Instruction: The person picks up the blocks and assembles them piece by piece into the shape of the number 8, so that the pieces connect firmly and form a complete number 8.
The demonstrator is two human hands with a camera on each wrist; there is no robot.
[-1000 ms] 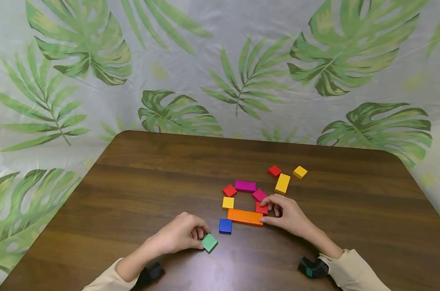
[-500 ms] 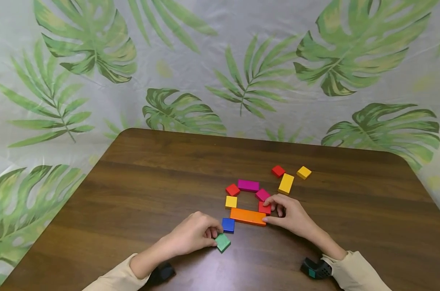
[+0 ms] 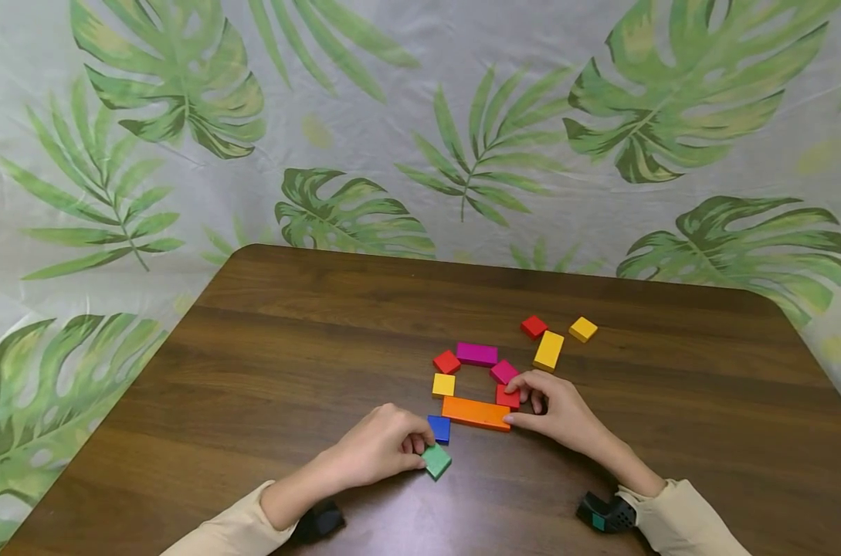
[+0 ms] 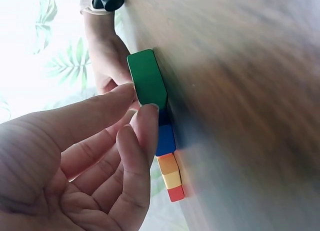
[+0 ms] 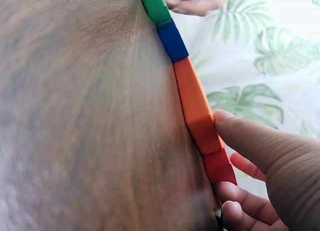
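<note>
Plainly, the head view has the left hand [image 3: 378, 446] pinching the green block [image 3: 437, 462] at six o'clock from the blue block [image 3: 440, 430]. Left-wrist view: fingertips only, likely for fine control. Right-wrist view: the right hand [image 5: 287, 173] pinches the red block [image 5: 219, 166] against the orange block [image 5: 194, 98], presumably steadying both.

A square green block [image 3: 437, 462] is pinched by the left hand [image 3: 381, 444] and turned cornerwise just beside the blue block [image 3: 439, 428]; contact unresolved. A long orange block [image 3: 476, 414], laid flat on the bench [image 3: 309, 340], and a small red block [image 3: 506, 398] at its far right corner are touched by the right hand [image 3: 555, 406].
</note>
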